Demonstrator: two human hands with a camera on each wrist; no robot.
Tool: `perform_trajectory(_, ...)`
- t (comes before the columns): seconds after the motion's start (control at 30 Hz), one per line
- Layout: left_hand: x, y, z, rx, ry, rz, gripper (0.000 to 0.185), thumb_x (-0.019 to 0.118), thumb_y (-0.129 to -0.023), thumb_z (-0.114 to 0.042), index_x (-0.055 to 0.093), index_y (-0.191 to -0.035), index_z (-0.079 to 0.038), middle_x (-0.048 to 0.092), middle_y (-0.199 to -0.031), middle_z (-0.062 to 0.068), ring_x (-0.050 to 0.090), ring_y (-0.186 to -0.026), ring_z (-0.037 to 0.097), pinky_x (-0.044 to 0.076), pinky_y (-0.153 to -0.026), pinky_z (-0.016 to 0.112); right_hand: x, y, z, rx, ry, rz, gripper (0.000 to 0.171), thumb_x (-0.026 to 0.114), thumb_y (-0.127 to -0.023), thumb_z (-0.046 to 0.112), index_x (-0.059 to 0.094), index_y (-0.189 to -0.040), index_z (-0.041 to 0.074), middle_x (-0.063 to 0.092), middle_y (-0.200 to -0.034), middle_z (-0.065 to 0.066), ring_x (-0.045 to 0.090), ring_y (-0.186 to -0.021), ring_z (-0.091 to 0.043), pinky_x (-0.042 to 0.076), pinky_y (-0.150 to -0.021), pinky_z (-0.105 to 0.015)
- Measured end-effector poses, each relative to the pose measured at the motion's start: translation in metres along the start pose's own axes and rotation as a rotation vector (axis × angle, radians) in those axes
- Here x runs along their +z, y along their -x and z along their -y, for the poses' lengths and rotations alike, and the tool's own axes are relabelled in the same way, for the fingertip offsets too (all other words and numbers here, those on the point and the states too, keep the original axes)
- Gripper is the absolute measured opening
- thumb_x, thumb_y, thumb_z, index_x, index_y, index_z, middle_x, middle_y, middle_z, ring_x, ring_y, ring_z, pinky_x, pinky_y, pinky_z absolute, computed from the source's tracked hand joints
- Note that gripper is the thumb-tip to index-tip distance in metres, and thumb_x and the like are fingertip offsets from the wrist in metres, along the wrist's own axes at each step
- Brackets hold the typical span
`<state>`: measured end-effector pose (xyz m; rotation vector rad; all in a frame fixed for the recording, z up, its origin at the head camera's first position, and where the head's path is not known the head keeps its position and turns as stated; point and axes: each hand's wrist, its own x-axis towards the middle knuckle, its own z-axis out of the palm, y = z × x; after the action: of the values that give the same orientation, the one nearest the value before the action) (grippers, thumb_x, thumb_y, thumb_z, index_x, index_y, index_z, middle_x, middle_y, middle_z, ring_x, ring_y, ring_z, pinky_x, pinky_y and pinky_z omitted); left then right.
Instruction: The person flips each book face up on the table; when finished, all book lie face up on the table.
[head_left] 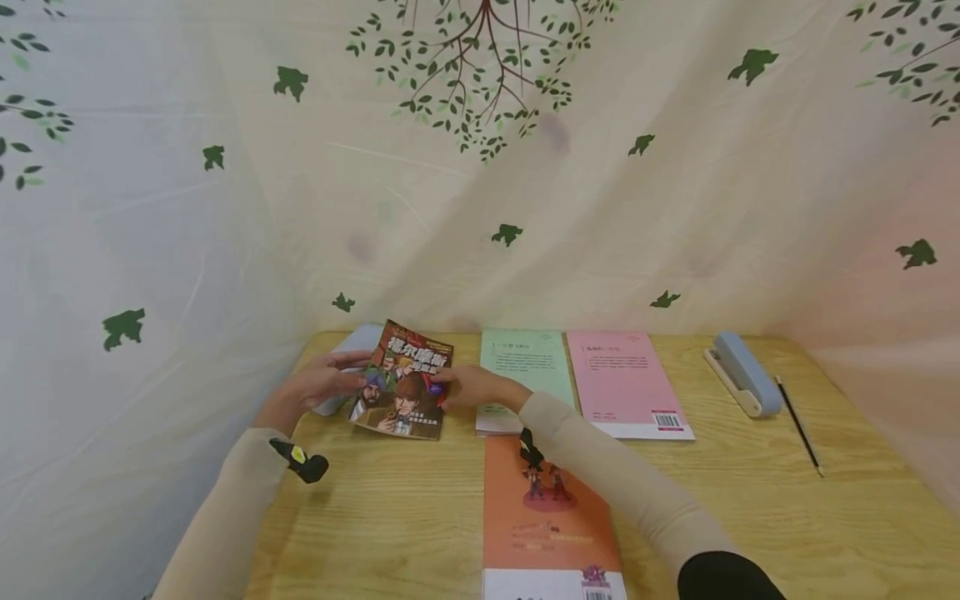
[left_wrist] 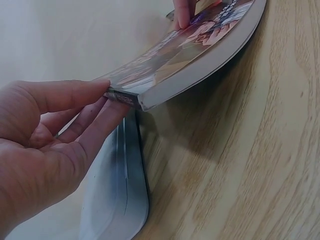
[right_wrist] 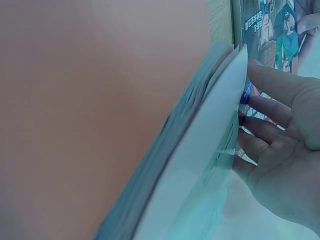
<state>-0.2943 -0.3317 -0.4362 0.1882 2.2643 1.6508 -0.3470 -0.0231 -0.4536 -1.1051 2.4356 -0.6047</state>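
A comic-style book (head_left: 405,383) with a dark, illustrated cover is held tilted over the left part of the table, between both hands. My left hand (head_left: 326,385) pinches its left, spine-side edge, thumb on top and fingers beneath, as the left wrist view shows with the book (left_wrist: 185,60) bent upward. At the opposite edge, my right hand (head_left: 480,387) grips the book, its thumb lying by the cover. In the right wrist view the right hand (right_wrist: 290,135) partly covers the book. Behind the left hand lies a pale, rounded case (head_left: 363,340), partly hidden by the book.
A green book (head_left: 528,358) and a pink book (head_left: 626,375) lie side by side at the back. An orange book (head_left: 547,533) lies nearer, partly under the right forearm. To the right are a blue stapler (head_left: 742,375) and a pencil (head_left: 799,427). A leaf-patterned curtain (head_left: 465,192) backs the table.
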Motion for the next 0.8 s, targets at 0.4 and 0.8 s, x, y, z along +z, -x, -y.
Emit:
perform_trajectory(0.4, 0.011, -0.006, -0.002, -0.092, 0.063, -0.04, 0.066, 0.059, -0.099, 0.0, 0.027, -0.157, 0.007, 0.027, -0.162, 0.031, 0.065, -0.11, 0.009, 0.057, -0.099, 0.031, -0.005, 0.007, -0.005, 0.012, 0.021, 0.003, 0.06, 0.068, -0.099, 0.025, 0.047, -0.153, 0.01, 0.032, -0.165, -0.016, 0.031, -0.153, -0.035, 0.034, -0.123, -0.049)
perform_trajectory(0.8, 0.022, -0.012, 0.001, -0.103, 0.071, -0.07, 0.064, 0.057, -0.098, 0.004, 0.03, -0.155, 0.009, 0.03, -0.16, 0.033, 0.067, -0.104, 0.009, 0.059, -0.096, 0.031, -0.009, 0.01, -0.006, 0.038, 0.045, 0.005, 0.058, 0.067, -0.099, 0.023, 0.047, -0.152, 0.009, 0.032, -0.165, -0.016, 0.032, -0.153, -0.035, 0.033, -0.124, -0.049)
